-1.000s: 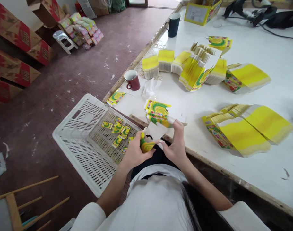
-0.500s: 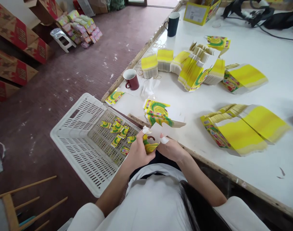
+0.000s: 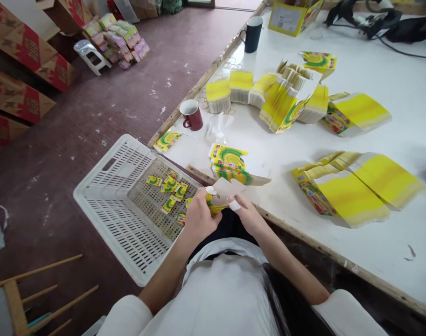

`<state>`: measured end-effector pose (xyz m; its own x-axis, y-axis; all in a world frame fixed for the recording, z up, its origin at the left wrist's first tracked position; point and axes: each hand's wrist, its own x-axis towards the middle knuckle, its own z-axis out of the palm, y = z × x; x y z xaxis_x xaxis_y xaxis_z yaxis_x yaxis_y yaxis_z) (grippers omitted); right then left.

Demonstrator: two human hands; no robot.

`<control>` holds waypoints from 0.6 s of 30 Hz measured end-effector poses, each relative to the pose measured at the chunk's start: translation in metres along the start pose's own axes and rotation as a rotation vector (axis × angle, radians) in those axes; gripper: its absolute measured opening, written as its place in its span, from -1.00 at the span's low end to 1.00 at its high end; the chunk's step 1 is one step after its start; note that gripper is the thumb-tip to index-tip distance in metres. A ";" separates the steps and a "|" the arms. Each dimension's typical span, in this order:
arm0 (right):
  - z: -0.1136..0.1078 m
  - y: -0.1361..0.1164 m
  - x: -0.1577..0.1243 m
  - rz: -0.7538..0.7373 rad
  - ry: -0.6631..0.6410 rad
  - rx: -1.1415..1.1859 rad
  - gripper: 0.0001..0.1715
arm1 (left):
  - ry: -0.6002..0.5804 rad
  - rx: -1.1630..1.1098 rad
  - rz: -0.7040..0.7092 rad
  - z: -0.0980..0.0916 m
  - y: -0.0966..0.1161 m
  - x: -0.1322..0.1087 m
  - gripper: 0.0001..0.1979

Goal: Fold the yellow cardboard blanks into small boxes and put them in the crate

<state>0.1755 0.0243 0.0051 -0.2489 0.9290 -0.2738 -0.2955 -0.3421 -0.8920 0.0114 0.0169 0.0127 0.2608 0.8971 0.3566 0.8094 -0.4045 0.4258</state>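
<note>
My left hand (image 3: 200,215) is closed round a yellow-green carton (image 3: 216,207) whose white inner side faces up. White wrapping covers a fingertip on each hand. My right hand (image 3: 246,212) pinches the carton's right edge with thumb and fingers. Just beyond the hands, a stack of flat printed cartons (image 3: 228,161) lies at the table edge. Left of my left hand stands a white plastic basket (image 3: 129,170) with several small folded yellow boxes (image 3: 169,184) on its bottom.
The white table (image 3: 268,154) bears a red mug (image 3: 192,115), a dark mug (image 3: 252,35), crumpled tissue (image 3: 218,127) and bundles of yellow cartons (image 3: 359,193). A wooden strip edges it. On the floor are a stool (image 3: 92,56) and red-brown boxes (image 3: 27,51).
My right hand has turned and its fingers have shifted along the carton's edge. The carton has tilted, showing less of its printed side. My left hand has moved slightly left.
</note>
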 end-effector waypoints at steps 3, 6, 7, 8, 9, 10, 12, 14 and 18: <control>-0.002 -0.002 0.001 -0.055 0.135 -0.252 -0.41 | 0.092 0.061 0.133 0.004 -0.002 0.003 -0.38; -0.004 -0.005 0.005 -0.034 0.160 -0.225 -0.49 | 0.140 0.074 0.149 0.005 -0.002 0.006 -0.38; -0.005 -0.006 0.006 -0.027 0.148 -0.146 -0.52 | 0.157 0.075 0.130 0.006 -0.002 0.007 -0.39; -0.005 -0.006 0.007 -0.017 0.132 -0.051 -0.54 | 0.176 0.074 0.108 0.006 -0.002 0.008 -0.39; -0.005 -0.005 0.009 0.003 0.112 0.049 -0.55 | 0.194 0.069 0.087 0.007 -0.002 0.008 -0.39; -0.004 -0.004 0.009 0.036 0.085 0.144 -0.56 | 0.207 0.060 0.068 0.008 -0.002 0.008 -0.40; -0.004 -0.001 0.011 0.114 0.022 0.321 -0.57 | 0.221 0.036 0.029 0.010 -0.002 0.007 -0.40; -0.004 0.003 0.011 0.173 -0.048 0.470 -0.60 | 0.235 0.013 0.000 0.011 -0.002 0.005 -0.39; -0.006 0.010 0.012 0.257 -0.105 0.612 -0.66 | 0.246 -0.002 -0.016 0.013 -0.004 0.004 -0.38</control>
<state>0.1755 0.0333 -0.0091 -0.4602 0.7995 -0.3861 -0.6768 -0.5973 -0.4303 0.0161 0.0244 0.0021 0.1119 0.8334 0.5412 0.8110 -0.3913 0.4349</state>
